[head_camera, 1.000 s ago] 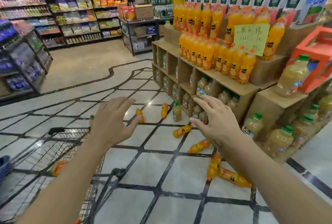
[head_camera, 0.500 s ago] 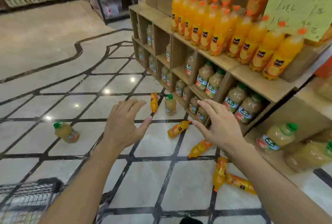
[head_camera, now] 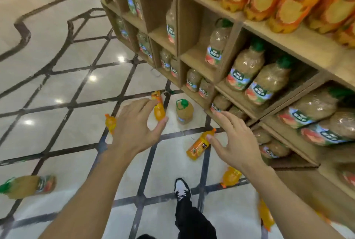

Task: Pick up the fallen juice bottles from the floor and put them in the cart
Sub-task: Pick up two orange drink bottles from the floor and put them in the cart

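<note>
Several orange juice bottles lie on the tiled floor. One (head_camera: 199, 144) lies just below my right hand (head_camera: 232, 141), whose spread fingers hover over its neck. Two more lie by my left hand (head_camera: 136, 125): one (head_camera: 159, 107) beyond the fingertips, one (head_camera: 110, 122) partly hidden behind the hand's left edge. Both hands are open and hold nothing. A further orange bottle (head_camera: 230, 177) peeks from under my right forearm, and another (head_camera: 266, 214) lies blurred at the lower right. A green-capped pale bottle (head_camera: 184, 111) stands upright near the shelf; another (head_camera: 28, 186) lies at the far left. The cart is out of view.
A cardboard display shelf (head_camera: 194, 58) filled with green-capped and orange bottles rises close on the right. My foot in a black-and-white shoe (head_camera: 181, 188) stands on the floor between my arms. Open tiled floor (head_camera: 57, 89) stretches to the left.
The view has dropped much closer to the floor and shelf; the cart has left the frame. Both open hands have reached down nearer the fallen orange bottles.
</note>
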A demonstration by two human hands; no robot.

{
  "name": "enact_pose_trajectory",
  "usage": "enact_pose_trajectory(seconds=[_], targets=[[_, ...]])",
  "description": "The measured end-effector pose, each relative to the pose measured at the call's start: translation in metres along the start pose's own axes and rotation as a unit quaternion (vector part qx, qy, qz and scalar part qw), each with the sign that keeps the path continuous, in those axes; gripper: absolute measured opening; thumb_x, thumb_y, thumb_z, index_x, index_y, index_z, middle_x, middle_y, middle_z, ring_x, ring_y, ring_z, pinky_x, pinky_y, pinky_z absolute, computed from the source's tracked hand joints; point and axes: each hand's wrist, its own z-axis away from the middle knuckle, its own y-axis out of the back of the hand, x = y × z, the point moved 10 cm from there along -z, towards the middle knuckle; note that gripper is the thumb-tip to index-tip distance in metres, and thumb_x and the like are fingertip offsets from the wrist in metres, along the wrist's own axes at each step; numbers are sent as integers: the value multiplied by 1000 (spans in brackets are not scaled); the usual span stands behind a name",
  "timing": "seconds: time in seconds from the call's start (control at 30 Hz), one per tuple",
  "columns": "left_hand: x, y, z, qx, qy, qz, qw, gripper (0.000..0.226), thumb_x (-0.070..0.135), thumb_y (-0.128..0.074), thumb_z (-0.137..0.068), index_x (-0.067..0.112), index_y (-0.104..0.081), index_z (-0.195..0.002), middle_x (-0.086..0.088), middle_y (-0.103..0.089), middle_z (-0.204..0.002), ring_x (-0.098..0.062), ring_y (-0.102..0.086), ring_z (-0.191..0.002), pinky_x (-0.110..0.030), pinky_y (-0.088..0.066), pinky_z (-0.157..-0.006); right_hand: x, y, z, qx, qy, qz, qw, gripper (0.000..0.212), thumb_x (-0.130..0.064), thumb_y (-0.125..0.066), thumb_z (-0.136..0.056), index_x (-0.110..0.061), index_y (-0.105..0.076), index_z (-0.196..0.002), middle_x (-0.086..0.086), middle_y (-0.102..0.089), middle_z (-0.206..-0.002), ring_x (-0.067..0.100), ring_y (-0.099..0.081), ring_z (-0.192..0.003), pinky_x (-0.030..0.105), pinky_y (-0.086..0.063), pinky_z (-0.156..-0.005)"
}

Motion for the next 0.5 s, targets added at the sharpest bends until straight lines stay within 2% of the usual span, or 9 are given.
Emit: enact_pose_trajectory(seconds=[0.27, 0.37, 0.5], targets=[[-145, -192, -90, -28, 2, 41, 999, 59, 57, -51, -89, 17, -64, -131, -7, -69, -128, -31, -64, -117, -51, -53, -96, 70, -200, -74, 8, -94, 10, 995, 68, -65, -44, -92, -28, -44, -149, -2, -52, -144, 24, -49, -132, 46, -50, -99], [-200, -276, -105, -47, 30, 27, 998, 63, 60, -49, -88, 20, -60, -136, -5, -64, -137, -29, -59, -125, -49, -50, -102, 109, -289, -78, -8, -145, 15, 989, 66, -65, -47, -94, -31, -40, -149, -3, -50, -145, 24, -48, -132, 47, -51, -96], [-260, -379, -122, -65, 51, 1, 997, 60, 57, -54, -92, 20, -56, -138, -8, -62, -140, -31, -57, -128, -48, -48, -101, 162, -391, -83, -32, -213, 31, 976, 73, -75, -31, -90, -35, -34, -151, -4, -46, -149, 23, -47, -132, 47, -51, -96]])
